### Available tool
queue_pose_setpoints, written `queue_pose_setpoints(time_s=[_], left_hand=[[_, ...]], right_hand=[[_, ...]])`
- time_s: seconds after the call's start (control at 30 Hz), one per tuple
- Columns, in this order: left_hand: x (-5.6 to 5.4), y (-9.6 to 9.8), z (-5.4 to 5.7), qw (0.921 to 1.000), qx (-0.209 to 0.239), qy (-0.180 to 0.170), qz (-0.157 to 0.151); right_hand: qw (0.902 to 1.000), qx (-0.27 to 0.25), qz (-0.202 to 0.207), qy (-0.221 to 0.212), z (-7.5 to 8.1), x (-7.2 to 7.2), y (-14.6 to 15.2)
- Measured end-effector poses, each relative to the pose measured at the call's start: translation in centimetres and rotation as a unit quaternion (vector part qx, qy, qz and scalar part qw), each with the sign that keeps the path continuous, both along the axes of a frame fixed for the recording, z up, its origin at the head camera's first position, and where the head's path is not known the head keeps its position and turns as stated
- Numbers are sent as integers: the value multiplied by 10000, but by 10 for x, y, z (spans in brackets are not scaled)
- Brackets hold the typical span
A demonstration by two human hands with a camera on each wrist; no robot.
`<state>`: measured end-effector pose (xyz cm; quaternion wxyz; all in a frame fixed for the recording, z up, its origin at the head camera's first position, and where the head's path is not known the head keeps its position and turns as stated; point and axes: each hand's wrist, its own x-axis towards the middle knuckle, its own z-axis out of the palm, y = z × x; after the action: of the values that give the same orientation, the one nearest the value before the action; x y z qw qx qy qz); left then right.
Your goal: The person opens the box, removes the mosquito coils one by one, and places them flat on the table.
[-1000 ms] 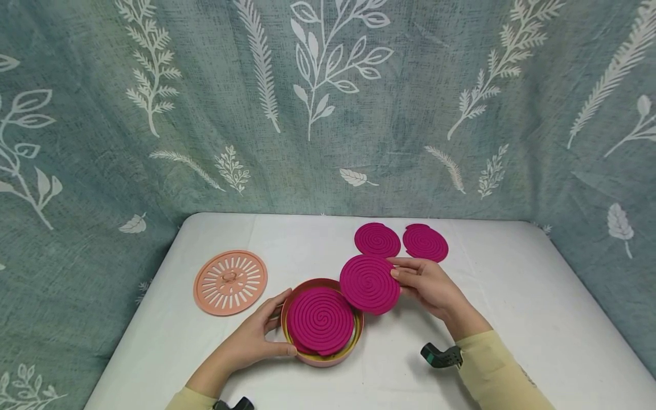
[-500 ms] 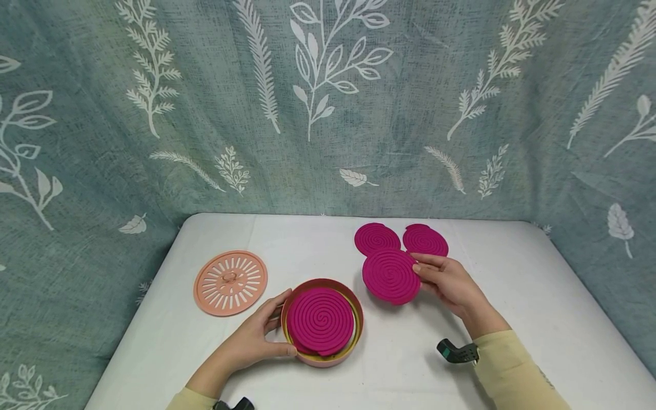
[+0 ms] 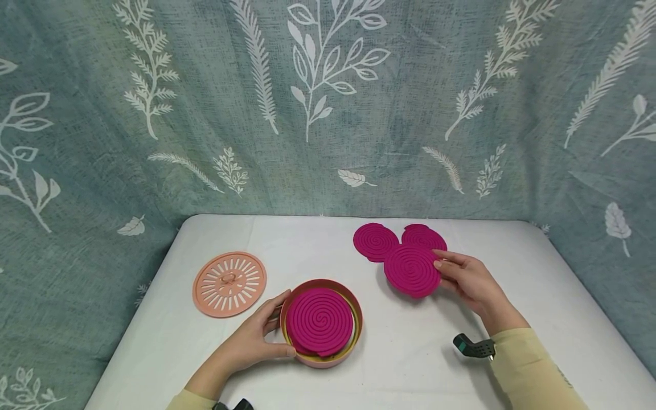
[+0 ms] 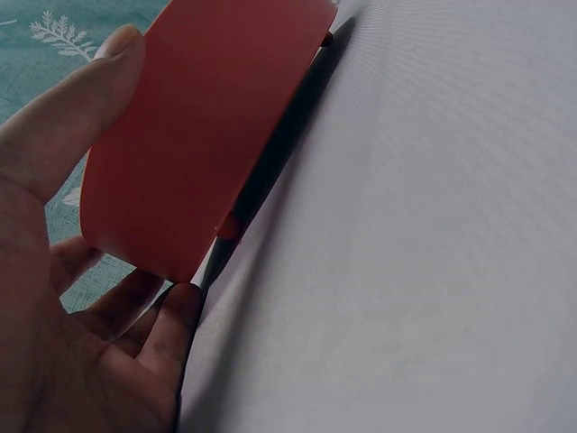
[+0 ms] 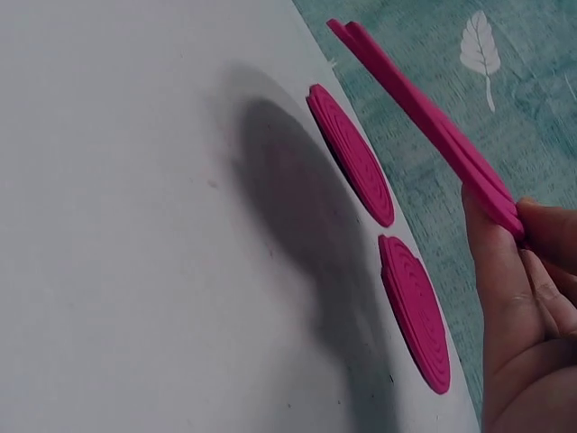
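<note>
My right hand point(image 3: 474, 285) pinches a magenta spiral mosquito coil point(image 3: 412, 271) by its right edge, between thumb and fingers. In the right wrist view the coil point(image 5: 424, 117) is seen edge-on, raised off the table with its shadow below. My left hand point(image 3: 253, 339) grips the side of a round pinkish tin point(image 3: 351, 354) with a gold inside. Another magenta coil point(image 3: 320, 322) lies in the tin. Seen from the left wrist, the tin's red outer wall point(image 4: 207, 117) sits between thumb and fingers, with small feet beneath it.
Two more coils lie flat near the table's back edge, a left one point(image 3: 376, 242) and a right one point(image 3: 424, 234) partly covered by the held coil in the head view. A slotted peach lid point(image 3: 229, 285) rests left of the tin. Patterned cloth point(image 3: 328, 114) hangs behind the white table.
My right hand has carried the held coil to the right, from beside the tin's rim to in front of the two back coils. My left hand and the tin have stayed put.
</note>
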<state>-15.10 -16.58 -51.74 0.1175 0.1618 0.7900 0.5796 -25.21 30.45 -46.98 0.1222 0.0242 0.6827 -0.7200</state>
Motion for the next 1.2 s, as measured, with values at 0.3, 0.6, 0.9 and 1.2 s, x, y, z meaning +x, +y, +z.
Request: queue_pose_setpoints(time_s=[0.3, 0.6, 0.9, 1.2], left_hand=[[1, -1, -1, 10000, 13, 27, 7], [0, -2, -5, 9999, -11, 114, -16], [-1, -1, -5, 9999, 39, 116, -58], [-2, -1, -4, 9999, 43, 127, -87]], right_hand=[[9991, -391, -159, -34, 3, -9, 22], [9989, -130, -450, -81, 5, -20, 44], [9964, -180, -786, -264, 6, -28, 67], [9936, -297, -981, -464, 8, -41, 85]])
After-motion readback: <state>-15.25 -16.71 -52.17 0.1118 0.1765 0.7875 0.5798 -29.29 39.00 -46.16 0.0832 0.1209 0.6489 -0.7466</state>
